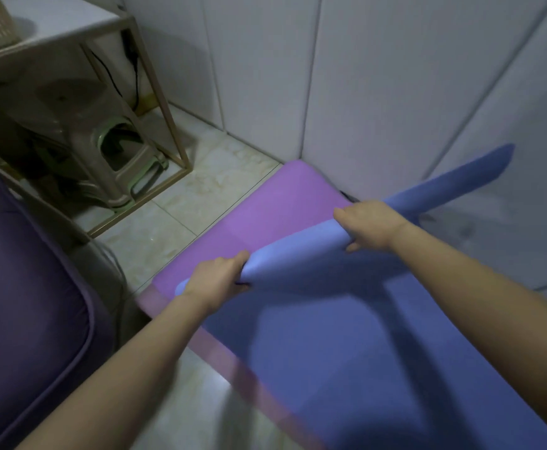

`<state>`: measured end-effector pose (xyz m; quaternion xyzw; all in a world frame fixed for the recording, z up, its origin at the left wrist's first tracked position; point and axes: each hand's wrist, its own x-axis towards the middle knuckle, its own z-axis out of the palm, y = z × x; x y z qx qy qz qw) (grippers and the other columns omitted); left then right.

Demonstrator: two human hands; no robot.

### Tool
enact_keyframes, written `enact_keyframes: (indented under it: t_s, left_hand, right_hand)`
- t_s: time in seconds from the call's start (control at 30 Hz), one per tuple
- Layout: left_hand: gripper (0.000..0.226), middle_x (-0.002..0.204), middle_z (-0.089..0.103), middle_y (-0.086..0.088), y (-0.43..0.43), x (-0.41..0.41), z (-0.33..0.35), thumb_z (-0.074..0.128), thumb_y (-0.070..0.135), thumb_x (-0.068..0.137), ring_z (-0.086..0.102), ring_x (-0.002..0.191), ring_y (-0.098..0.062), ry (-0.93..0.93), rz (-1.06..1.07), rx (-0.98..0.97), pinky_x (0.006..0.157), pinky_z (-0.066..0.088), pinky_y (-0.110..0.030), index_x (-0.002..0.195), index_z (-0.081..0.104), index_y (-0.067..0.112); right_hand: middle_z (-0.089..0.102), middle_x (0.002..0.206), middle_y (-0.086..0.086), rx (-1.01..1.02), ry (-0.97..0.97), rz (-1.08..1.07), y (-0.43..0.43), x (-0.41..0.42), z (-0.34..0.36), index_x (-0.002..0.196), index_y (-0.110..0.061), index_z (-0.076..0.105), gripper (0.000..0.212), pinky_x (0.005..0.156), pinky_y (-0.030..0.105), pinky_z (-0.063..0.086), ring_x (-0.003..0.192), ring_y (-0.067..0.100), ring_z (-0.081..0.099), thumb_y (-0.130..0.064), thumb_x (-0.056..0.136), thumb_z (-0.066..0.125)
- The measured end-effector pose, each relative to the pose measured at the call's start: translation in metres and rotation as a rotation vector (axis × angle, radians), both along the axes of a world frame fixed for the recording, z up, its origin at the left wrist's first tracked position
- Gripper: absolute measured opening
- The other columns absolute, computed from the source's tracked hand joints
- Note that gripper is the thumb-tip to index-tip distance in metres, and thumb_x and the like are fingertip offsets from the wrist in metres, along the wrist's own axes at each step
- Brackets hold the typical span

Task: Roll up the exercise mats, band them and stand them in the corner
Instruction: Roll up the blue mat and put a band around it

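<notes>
Rolling of the blue mat (pixel 330 336) is the step in hand: its far end is curled into a loose roll (pixel 298 254) lying across the purple mat (pixel 265 203) on the floor (pixel 181 203) near the wall corner, and the rest lies flat toward the person. Left grip (pixel 215 280) and right grip (pixel 371 225) each clench the roll, well apart along it. The next move likely calls for turning it evenly toward the body, keeping it tight with the ends flush; no band is in view.
</notes>
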<state>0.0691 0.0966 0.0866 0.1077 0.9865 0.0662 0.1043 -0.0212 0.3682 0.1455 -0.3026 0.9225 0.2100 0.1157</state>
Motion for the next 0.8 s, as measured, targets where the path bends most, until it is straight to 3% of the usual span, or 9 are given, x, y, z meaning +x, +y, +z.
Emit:
enact_keyframes:
  t_s: [0.07, 0.2, 0.3, 0.37, 0.6, 0.73, 0.8]
  left_hand:
    - [0.035, 0.105, 0.06, -0.005, 0.007, 0.008, 0.012, 0.06, 0.036, 0.088, 0.054, 0.097, -0.03, 0.064, 0.007, -0.015, 0.065, 0.028, -0.031, 0.1, 0.034, 0.016]
    - [0.045, 0.109, 0.051, -0.008, 0.022, 0.029, 0.024, 0.068, 0.024, 0.078, 0.049, 0.105, -0.029, 0.187, 0.074, -0.109, 0.08, 0.03, -0.036, 0.114, 0.045, 0.01]
    - [0.078, 0.088, 0.054, -0.012, 0.046, 0.054, 0.026, 0.084, 0.014, 0.041, 0.057, 0.08, -0.032, 0.397, 0.049, -0.036, 0.074, 0.045, -0.043, 0.113, 0.056, 0.008]
    - [0.092, 0.081, 0.054, -0.009, 0.07, 0.072, 0.03, 0.085, 0.02, 0.029, 0.056, 0.071, -0.029, 0.515, -0.002, 0.023, 0.067, 0.049, -0.041, 0.115, 0.051, 0.012]
    - [0.084, 0.088, 0.058, -0.009, 0.146, 0.137, 0.043, 0.089, 0.029, 0.039, 0.039, 0.085, -0.023, 0.545, -0.107, 0.167, 0.078, 0.051, -0.046, 0.109, 0.048, 0.011]
    - [0.069, 0.072, 0.049, -0.005, 0.157, 0.167, 0.049, 0.09, 0.032, 0.04, 0.043, 0.067, -0.021, 0.478, -0.222, 0.174, 0.062, 0.025, -0.031, 0.087, 0.043, 0.013]
    - [0.067, 0.069, 0.049, -0.002, 0.162, 0.18, 0.053, 0.09, 0.037, 0.043, 0.049, 0.061, -0.02, 0.403, -0.262, 0.101, 0.06, 0.024, -0.031, 0.084, 0.042, 0.015]
  right_hand:
    - [0.06, 0.121, 0.008, 0.012, -0.009, -0.058, 0.01, 0.027, 0.013, 0.117, -0.01, 0.044, 0.045, 0.08, 0.037, 0.042, 0.108, 0.03, 0.058, -0.043, 0.089, 0.058]
    - [0.06, 0.123, 0.009, -0.004, 0.027, -0.109, 0.011, 0.073, 0.032, 0.118, -0.011, 0.049, 0.037, 0.082, 0.036, 0.042, 0.11, 0.031, 0.057, -0.038, 0.092, 0.051]
    - [0.06, 0.122, 0.011, -0.037, 0.021, -0.143, 0.007, 0.102, 0.043, 0.119, -0.011, 0.052, 0.035, 0.081, 0.036, 0.041, 0.11, 0.032, 0.057, -0.033, 0.092, 0.051]
    - [0.06, 0.123, 0.011, -0.071, 0.008, -0.161, 0.004, 0.12, 0.046, 0.12, -0.011, 0.053, 0.034, 0.083, 0.036, 0.042, 0.11, 0.032, 0.057, -0.03, 0.091, 0.052]
    - [0.061, 0.121, 0.011, -0.216, -0.108, -0.259, 0.007, 0.193, 0.056, 0.119, -0.01, 0.054, 0.039, 0.081, 0.034, 0.044, 0.109, 0.03, 0.059, -0.03, 0.087, 0.06]
    - [0.062, 0.118, 0.01, -0.243, -0.151, -0.263, 0.022, 0.238, 0.061, 0.12, -0.01, 0.048, 0.049, 0.077, 0.034, 0.042, 0.106, 0.03, 0.06, -0.04, 0.084, 0.065]
    - [0.064, 0.112, 0.01, -0.263, -0.164, -0.265, 0.031, 0.258, 0.063, 0.119, -0.01, 0.044, 0.052, 0.071, 0.032, 0.036, 0.101, 0.03, 0.061, -0.038, 0.082, 0.068]
